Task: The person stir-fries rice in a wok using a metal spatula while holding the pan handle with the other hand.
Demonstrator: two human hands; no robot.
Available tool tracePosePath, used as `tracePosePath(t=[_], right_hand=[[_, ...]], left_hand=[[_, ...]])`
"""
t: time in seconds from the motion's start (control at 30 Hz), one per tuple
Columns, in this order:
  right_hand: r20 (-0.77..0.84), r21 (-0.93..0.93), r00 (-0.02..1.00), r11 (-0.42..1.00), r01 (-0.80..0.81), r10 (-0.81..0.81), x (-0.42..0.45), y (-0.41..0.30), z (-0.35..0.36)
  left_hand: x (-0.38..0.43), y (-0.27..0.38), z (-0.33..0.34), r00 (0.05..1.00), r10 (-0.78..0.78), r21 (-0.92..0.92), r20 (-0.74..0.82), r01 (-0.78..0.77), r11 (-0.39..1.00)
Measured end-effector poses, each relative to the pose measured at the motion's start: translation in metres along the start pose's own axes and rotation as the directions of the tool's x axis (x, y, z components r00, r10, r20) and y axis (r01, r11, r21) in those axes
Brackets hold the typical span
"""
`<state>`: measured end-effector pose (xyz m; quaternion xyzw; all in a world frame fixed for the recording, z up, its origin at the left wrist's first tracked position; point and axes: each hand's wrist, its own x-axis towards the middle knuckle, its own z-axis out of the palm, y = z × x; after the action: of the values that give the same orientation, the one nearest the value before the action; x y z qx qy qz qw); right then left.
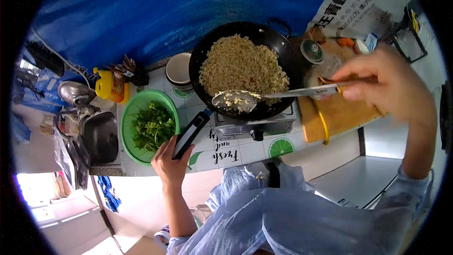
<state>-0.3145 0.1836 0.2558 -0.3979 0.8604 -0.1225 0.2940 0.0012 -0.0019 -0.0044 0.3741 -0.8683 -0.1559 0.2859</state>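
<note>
A black wok [279,46] sits on a single-burner tabletop stove [230,131], with a large mound of cooked rice [237,63] in it. My left hand [168,163] is closed around the lower end of the wok's black and silver handle [193,132]. Held in my right hand [385,81] is a long-handled metal ladle [235,102]. Its bowl is over the near side of the wok and carries some grains and pale yellow bits. The ladle's shaft crosses the wok's right rim. My right hand is raised, slightly blurred, over the right part of the counter.
Left of the wok are a green plastic basin [124,131] of leafy greens [154,127], stacked bowls [178,69], a yellow bottle [106,86] and a sink [101,138]. To the right lie a wooden cutting board [339,120] with a yellow handle and a round lid [312,51]. Blue sheeting [159,14] covers the wall.
</note>
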Motion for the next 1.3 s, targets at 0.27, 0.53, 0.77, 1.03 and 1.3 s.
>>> tracePosePath(t=[0.27,0.53,0.77,1.03,1.3], right_hand=[[0.03,-0.561,0.72,0.585,0.586,-0.693,0.06,-0.029,-0.016],[0.139,-0.724,0.843,0.528,0.444,-0.519,0.092,-0.07,0.007],[0.233,-0.683,0.892,0.587,0.434,-0.388,0.108,-0.09,0.019],[-0.037,-0.777,0.894,0.576,0.254,-0.446,0.043,-0.04,0.036],[-0.212,-0.818,0.813,0.554,0.156,-0.542,0.015,0.023,-0.02]], left_hand=[[-0.003,0.001,-0.005,1.0,-0.021,0.027,-0.006,0.021,0.999],[-0.006,-0.002,0.003,0.997,-0.079,-0.009,0.017,0.08,0.997],[-0.004,0.007,-0.008,0.994,-0.09,0.049,0.06,0.087,0.995],[-0.001,-0.001,0.002,0.999,0.032,0.0,-0.005,-0.032,0.999],[0.001,-0.001,0.001,1.0,-0.007,-0.008,0.005,0.007,1.0]])
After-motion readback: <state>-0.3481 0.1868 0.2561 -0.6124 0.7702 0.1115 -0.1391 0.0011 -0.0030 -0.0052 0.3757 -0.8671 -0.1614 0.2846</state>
